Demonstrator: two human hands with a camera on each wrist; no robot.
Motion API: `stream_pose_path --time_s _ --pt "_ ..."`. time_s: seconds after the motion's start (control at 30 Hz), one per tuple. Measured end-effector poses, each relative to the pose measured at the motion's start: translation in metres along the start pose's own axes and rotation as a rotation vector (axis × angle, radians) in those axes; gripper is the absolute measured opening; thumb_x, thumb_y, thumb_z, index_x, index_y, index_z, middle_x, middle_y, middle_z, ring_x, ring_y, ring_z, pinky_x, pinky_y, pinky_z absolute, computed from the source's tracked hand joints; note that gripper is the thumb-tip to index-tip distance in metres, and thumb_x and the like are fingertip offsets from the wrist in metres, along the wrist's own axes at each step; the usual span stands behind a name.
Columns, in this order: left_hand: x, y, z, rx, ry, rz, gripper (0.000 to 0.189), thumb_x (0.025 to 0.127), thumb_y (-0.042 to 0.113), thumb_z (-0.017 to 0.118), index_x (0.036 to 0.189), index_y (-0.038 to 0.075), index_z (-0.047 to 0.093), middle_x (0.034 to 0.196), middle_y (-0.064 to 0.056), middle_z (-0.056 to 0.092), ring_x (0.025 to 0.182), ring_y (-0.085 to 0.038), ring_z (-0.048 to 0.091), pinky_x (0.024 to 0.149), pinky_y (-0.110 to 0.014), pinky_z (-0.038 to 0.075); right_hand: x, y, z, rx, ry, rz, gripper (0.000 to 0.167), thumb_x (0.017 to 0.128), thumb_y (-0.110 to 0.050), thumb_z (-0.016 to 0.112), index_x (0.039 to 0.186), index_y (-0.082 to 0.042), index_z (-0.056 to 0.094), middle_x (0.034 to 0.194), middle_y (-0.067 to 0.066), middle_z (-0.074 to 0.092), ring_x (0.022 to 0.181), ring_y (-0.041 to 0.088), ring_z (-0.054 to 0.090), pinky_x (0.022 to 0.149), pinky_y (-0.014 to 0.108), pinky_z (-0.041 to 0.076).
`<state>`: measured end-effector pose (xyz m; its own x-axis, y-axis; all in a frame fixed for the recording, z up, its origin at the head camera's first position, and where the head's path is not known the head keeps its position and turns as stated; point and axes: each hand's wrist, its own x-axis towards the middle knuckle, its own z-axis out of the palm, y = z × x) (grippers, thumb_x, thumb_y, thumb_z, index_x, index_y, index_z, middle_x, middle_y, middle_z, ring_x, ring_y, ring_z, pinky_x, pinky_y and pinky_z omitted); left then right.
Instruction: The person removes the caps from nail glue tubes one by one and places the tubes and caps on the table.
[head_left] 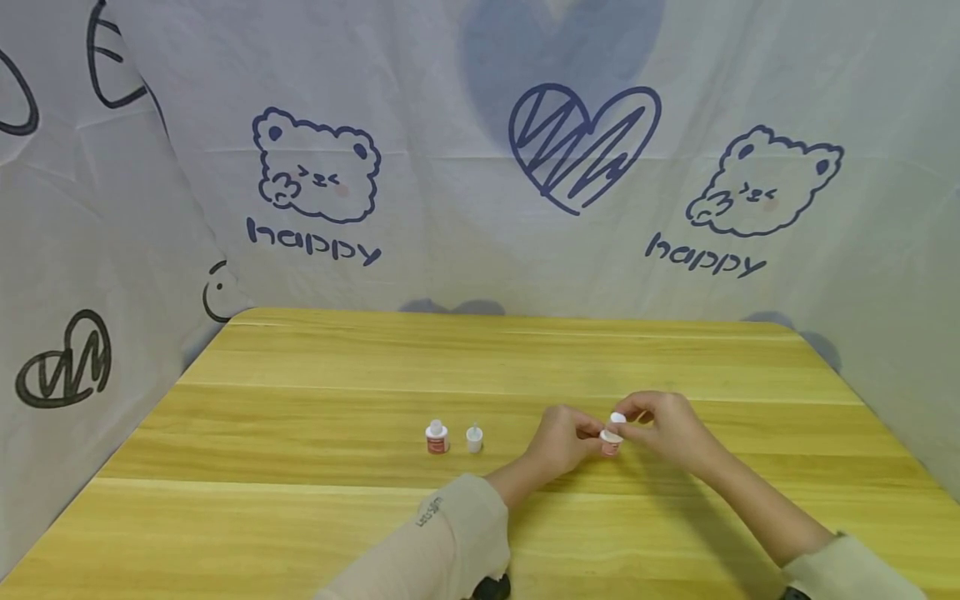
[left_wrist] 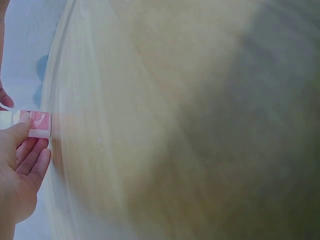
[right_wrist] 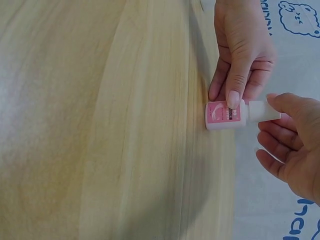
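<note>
A small white bottle with a pink label (right_wrist: 220,114) stands upright on the table, right of centre in the head view. My left hand (head_left: 561,442) pinches its body between thumb and fingers, with the thumb across the label in the right wrist view. At the bottle's top is a white cap (right_wrist: 263,111), which my right hand (head_left: 671,429) pinches between thumb and fingers. The cap meets the bottle's neck in the right wrist view. The left wrist view shows the same bottle (left_wrist: 40,123) at its left edge, above the fingers of my left hand.
A second small bottle with a red label (head_left: 437,437) stands on the wooden table (head_left: 300,517), left of my left hand. Beside it is a small white cap (head_left: 474,440) with a thin tip pointing up. A white cloth with drawings (head_left: 450,217) hangs behind the table.
</note>
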<state>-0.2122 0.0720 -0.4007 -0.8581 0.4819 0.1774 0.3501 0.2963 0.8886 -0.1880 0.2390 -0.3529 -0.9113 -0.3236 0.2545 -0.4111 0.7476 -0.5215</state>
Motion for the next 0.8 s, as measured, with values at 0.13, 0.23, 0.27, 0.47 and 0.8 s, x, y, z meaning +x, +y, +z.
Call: stream_pose_path --time_s 0.13,0.23,0.27,0.47,0.8 --pt "-0.0014 0.0008 -0.0007 0.008 0.008 0.030 0.016 0.079 0.011 0.072 0.091 0.000 0.074 0.084 -0.009 0.073 0.071 0.000 0.066 0.063 -0.012 0.051 -0.0001 0.0005 -0.0009 0.018 -0.021 0.002 0.004 0.083 -0.011 0.069 0.086 -0.009 0.071 0.087 0.002 0.071 0.078 0.011 0.061 0.068 0.023 0.050" --pt "-0.0009 0.0002 -0.0001 0.017 0.005 0.021 0.017 0.080 0.012 0.071 0.092 0.000 0.074 0.085 -0.008 0.073 0.072 -0.001 0.066 0.063 -0.011 0.051 0.0000 0.0008 -0.0016 0.026 -0.036 0.005 0.006 0.084 -0.011 0.068 0.088 -0.008 0.071 0.088 0.003 0.071 0.079 0.012 0.061 0.069 0.023 0.050" --pt "-0.0003 -0.0001 0.0002 0.007 0.003 0.005 0.018 0.080 0.012 0.071 0.092 0.000 0.074 0.086 -0.009 0.073 0.072 -0.003 0.067 0.064 -0.011 0.051 0.0000 0.0008 -0.0019 0.029 -0.040 0.007 0.006 0.084 -0.010 0.068 0.088 -0.008 0.071 0.088 0.003 0.071 0.079 0.012 0.061 0.069 0.023 0.050" --pt "0.0011 -0.0024 0.0018 0.029 0.004 -0.008 0.019 0.079 0.015 0.072 0.092 0.002 0.074 0.086 -0.007 0.073 0.074 -0.004 0.067 0.063 -0.010 0.050 -0.0001 -0.0004 -0.0037 0.038 -0.059 -0.004 0.009 0.084 -0.008 0.067 0.091 -0.004 0.071 0.091 0.006 0.071 0.080 0.013 0.061 0.070 0.023 0.051" --pt "0.0009 -0.0023 0.0018 0.042 0.004 -0.011 0.018 0.079 0.015 0.072 0.091 0.002 0.074 0.085 -0.006 0.074 0.074 -0.003 0.067 0.063 -0.010 0.050 0.0013 -0.0011 -0.0058 0.034 -0.102 -0.026 0.015 0.084 -0.002 0.064 0.098 0.003 0.069 0.095 0.012 0.070 0.083 0.018 0.063 0.070 0.023 0.052"
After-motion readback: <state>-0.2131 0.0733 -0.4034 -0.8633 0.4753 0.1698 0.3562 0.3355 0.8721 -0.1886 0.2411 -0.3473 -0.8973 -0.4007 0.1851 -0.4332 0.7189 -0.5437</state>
